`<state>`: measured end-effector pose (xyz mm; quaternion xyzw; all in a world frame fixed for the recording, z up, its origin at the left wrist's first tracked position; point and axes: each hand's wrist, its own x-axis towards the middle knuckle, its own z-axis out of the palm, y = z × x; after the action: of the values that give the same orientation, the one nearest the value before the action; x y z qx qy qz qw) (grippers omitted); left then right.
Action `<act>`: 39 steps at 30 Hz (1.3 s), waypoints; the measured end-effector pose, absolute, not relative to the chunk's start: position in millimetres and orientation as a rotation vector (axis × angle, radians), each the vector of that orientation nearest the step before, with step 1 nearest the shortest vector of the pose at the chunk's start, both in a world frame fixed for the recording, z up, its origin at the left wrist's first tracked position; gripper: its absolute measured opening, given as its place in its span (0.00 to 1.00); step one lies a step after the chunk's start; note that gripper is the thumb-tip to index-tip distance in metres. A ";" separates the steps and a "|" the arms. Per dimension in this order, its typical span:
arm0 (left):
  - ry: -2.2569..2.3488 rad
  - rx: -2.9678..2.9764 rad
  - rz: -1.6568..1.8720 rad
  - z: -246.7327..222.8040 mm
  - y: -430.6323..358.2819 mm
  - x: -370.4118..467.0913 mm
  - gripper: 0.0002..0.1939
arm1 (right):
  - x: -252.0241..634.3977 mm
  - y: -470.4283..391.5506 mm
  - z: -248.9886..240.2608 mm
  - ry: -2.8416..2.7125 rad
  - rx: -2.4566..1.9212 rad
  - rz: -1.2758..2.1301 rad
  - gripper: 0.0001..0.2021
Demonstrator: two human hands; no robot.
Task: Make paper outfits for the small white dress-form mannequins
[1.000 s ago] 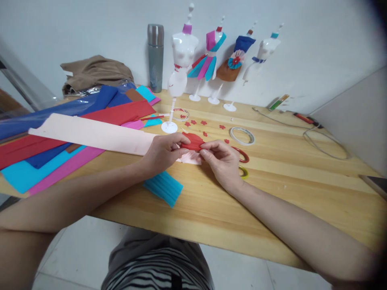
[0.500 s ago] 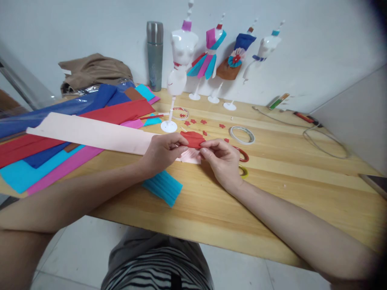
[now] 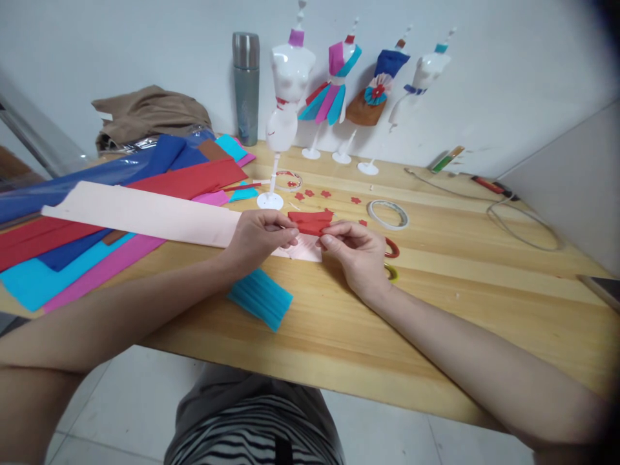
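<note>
A small folded piece of red crepe paper (image 3: 310,223) is stretched between my two hands above the table. My left hand (image 3: 261,237) pinches its left end, and my right hand (image 3: 353,255) pinches its lower right end. Under the hands lies a pale pink strip (image 3: 159,213), running out to the left. A pleated blue piece (image 3: 261,298) rests on the wood just below my left hand. Beyond the hands stands a white dress form (image 3: 283,129) with a purple neck band and a red waist band.
Coloured sheets (image 3: 97,245) are heaped at the left. A grey bottle (image 3: 246,90) and several dressed forms stand along the wall. Tape rolls, including a white one (image 3: 388,215), lie right of centre. Small red flowers (image 3: 325,194) and a cable (image 3: 494,223) lie farther back.
The red paper shows a straighter, wider upper edge between my fingers. My left hand has moved slightly left; my right hand has barely moved.
</note>
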<state>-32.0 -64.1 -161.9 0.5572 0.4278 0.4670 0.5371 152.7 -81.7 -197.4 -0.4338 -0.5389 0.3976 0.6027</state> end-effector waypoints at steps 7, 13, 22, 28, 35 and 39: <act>1.041 1.373 1.113 -159.9 -64.8 -32.0 0.03 | 154.2 -81.7 -198.0 -1.282 -1.012 0.908 0.08; 1.080 1.426 1.108 -162.6 -64.8 -32.3 0.03 | 153.6 -81.3 -198.9 -1.316 -1.022 0.868 0.08; 1.096 1.517 1.153 -167.8 -60.8 -33.7 0.02 | 151.6 -80.6 -199.3 -1.318 -1.021 0.790 0.06; 1.113 1.970 1.221 -173.7 -52.6 -41.4 0.07 | 153.8 -77.3 -202.6 -1.347 -1.082 0.767 0.06; 0.973 2.392 1.349 -179.8 -46.9 -45.7 0.06 | 155.5 -74.1 -207.0 -1.414 -1.157 0.637 0.05; 0.990 2.471 1.365 -180.9 -46.5 -44.5 0.06 | 155.5 -73.3 -207.9 -1.434 -1.178 0.625 0.04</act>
<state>-44.5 -46.5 -180.9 0.8237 0.3300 0.4550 0.0748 155.5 -73.3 -207.9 -0.4993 -0.6080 0.2648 0.5577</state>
